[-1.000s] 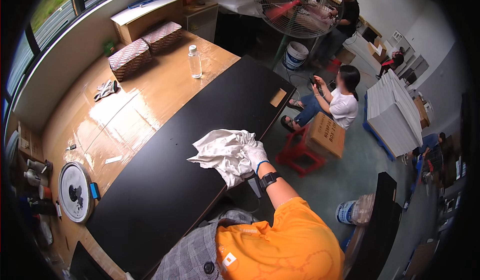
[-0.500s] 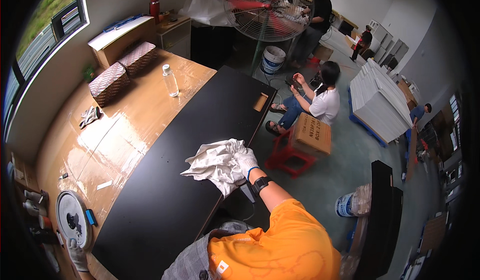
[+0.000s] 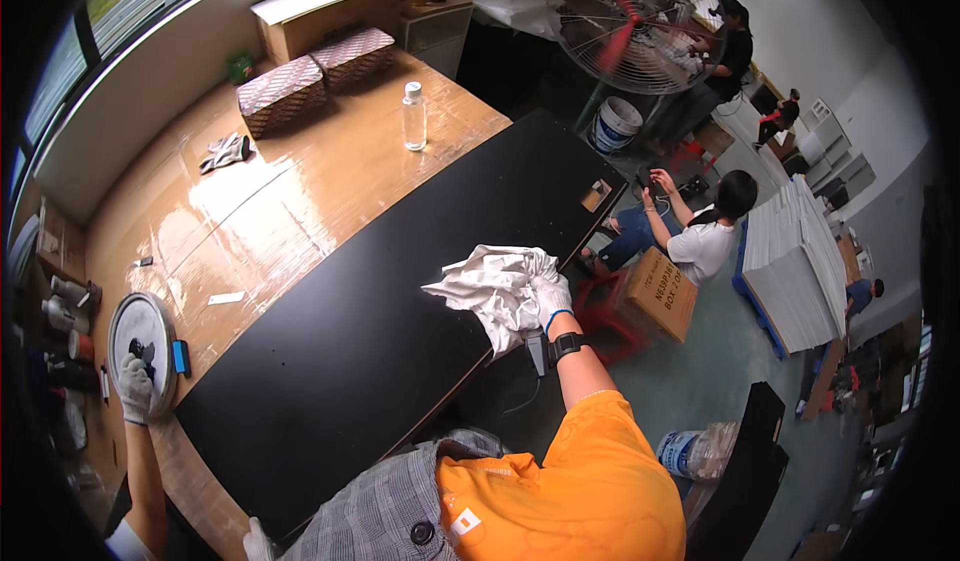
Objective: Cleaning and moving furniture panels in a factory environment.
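My right hand (image 3: pixel 548 299), in a white knit glove with a dark band on the wrist, presses a crumpled white cloth (image 3: pixel 490 286) onto a long black board (image 3: pixel 350 331). The fingers are partly buried in its folds, near the board's right edge. Only a gloved bit of my left hand (image 3: pixel 258 541) shows at the bottom, by the board's near corner; its fingers are hidden. Another person's gloved hand (image 3: pixel 135 386) reaches over a round white lid (image 3: pixel 140 316) with dark stuff on it. A blue block (image 3: pixel 181 358) rests against the lid.
The board lies on a brown, film-covered table (image 3: pixel 290 176) with a clear bottle (image 3: pixel 414 119), gloves (image 3: pixel 226 153) and wrapped boxes (image 3: pixel 282 96). Beyond are a large fan (image 3: pixel 632 23) and a seated person (image 3: pixel 700 241). A carton (image 3: pixel 655 296) stands on a red stool (image 3: pixel 605 311).
The whole view has swung, so things sit farther right. My right hand and the cloth are slightly farther up the board. My left glove has come into view; the other person's hand has moved onto the lid.
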`<action>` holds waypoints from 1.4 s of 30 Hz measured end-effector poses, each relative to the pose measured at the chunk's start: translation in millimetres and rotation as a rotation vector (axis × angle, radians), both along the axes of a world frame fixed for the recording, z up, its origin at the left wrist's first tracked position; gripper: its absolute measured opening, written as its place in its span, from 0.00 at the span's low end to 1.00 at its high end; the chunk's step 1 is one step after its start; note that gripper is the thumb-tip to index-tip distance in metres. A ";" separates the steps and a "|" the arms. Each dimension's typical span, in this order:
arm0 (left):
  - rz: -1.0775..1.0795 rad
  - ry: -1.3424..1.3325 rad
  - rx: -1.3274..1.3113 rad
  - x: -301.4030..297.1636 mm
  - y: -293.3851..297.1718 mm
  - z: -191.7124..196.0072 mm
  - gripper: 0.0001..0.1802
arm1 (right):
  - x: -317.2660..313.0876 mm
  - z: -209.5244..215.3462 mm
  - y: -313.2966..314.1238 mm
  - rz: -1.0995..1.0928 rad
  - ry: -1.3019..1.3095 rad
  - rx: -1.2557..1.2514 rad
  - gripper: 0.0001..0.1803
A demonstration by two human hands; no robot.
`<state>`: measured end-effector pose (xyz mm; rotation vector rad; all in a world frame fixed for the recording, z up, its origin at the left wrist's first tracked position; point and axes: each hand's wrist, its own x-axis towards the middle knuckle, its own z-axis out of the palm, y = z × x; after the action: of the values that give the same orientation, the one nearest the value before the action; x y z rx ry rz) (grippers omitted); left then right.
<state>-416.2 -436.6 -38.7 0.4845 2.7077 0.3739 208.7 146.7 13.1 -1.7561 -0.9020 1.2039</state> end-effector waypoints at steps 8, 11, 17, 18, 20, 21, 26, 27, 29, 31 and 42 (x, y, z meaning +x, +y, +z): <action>0.369 0.087 -0.147 162.5 -1.9 94.0 0.26 | -47.2 74.5 30.5 0.306 -0.813 0.127 0.23; 0.360 0.182 -0.110 158.8 33.0 97.9 0.23 | -63.9 115.0 39.0 0.656 -1.150 0.302 0.26; 0.093 0.427 0.038 165.6 29.2 63.0 0.27 | -141.9 41.2 19.7 1.474 -1.311 0.173 0.44; 0.068 0.468 0.076 168.3 24.1 59.9 0.26 | -156.5 32.2 13.5 1.515 -1.316 0.187 0.44; 0.019 0.543 0.126 172.2 12.2 53.2 0.24 | -182.8 20.4 -11.3 1.503 -1.342 0.334 0.45; 0.008 0.573 0.154 174.5 8.3 50.6 0.23 | -194.4 16.5 -26.9 1.492 -1.354 0.407 0.46; 0.061 0.606 0.253 180.8 3.0 45.0 0.20 | -274.5 51.6 -136.4 1.475 -1.212 0.465 0.47; 0.069 0.600 0.267 180.0 4.4 44.9 0.20 | -284.4 42.7 -149.6 1.520 -1.294 0.648 0.44; 0.101 0.574 0.280 181.1 0.0 44.2 0.19 | -338.1 68.8 -206.4 1.714 -1.169 0.613 0.40; 0.114 0.570 0.311 175.6 9.2 46.1 0.19 | -367.8 39.5 -235.4 1.873 -0.835 1.247 0.36; 0.138 0.545 0.320 179.2 1.6 46.3 0.20 | -349.0 50.4 -196.6 2.110 -0.930 1.019 0.37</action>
<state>-237.0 -435.0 7.6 0.5517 3.2334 0.8268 -140.2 -49.9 63.5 0.2039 -3.3528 0.2888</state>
